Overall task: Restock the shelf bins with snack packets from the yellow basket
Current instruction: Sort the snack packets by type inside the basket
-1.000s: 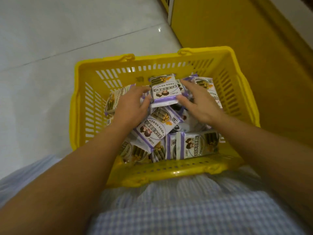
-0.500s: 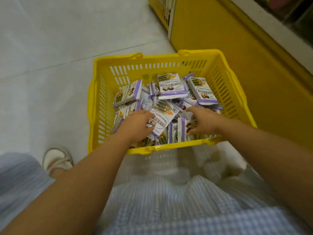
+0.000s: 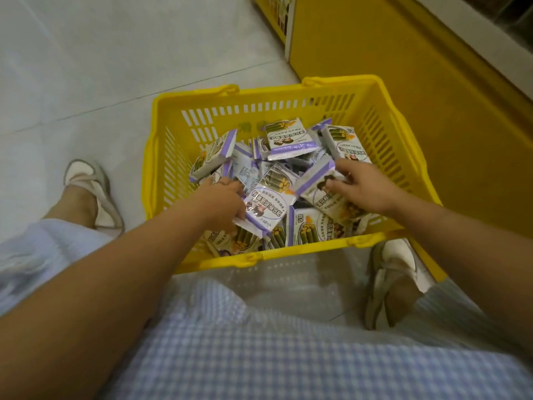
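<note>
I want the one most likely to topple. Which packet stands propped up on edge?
The packet nearest the basket's left wall, tilted up beyond the left hand, purple band uppermost; the rest lie flatter.

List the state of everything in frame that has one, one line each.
Basket, upright on the floor, well stocked with packets.
Packet pile, loose and jumbled inside the basket.
Left hand, fingers curled on the middle packet at its near edge.
Right hand, pinches the right packet, which is tipped up off the pile.
</note>
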Available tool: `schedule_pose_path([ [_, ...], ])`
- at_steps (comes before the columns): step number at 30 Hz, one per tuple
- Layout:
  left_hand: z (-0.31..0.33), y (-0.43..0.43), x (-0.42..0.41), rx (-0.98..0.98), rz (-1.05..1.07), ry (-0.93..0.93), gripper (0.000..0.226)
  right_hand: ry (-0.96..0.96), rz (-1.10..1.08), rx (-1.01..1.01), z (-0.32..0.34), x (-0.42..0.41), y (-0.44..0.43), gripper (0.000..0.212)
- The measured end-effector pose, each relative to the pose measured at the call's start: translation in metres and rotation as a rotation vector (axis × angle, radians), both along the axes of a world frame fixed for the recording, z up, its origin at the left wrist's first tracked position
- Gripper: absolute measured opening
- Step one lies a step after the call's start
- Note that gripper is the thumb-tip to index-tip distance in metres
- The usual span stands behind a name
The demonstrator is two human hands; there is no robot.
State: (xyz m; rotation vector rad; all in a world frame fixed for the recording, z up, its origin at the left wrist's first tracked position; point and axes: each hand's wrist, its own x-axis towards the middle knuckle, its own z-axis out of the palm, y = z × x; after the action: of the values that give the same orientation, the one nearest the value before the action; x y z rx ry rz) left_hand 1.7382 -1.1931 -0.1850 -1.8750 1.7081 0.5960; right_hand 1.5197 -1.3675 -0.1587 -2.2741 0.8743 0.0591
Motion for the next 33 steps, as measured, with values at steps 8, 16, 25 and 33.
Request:
schedule_pose_path([
  [8,0.056,-0.016,0.03,-0.205,0.362,0.481,0.02,-0.352,-0.246,0.01,0.027,0.042,-0.024,0.026],
  [16,0.063,-0.037,0.077,-0.436,0.748,0.514,0.018,-0.346,-0.691,0.305,0.019,0.08,-0.06,0.033],
  [25,0.037,-0.055,0.078,-0.901,0.768,0.191,0.041,-0.345,-0.664,0.632,0.007,0.094,-0.045,0.028],
  [33,0.026,-0.064,0.032,-0.873,0.395,0.388,0.037,-0.292,-0.508,0.652,-0.01,0.082,-0.034,0.037],
])
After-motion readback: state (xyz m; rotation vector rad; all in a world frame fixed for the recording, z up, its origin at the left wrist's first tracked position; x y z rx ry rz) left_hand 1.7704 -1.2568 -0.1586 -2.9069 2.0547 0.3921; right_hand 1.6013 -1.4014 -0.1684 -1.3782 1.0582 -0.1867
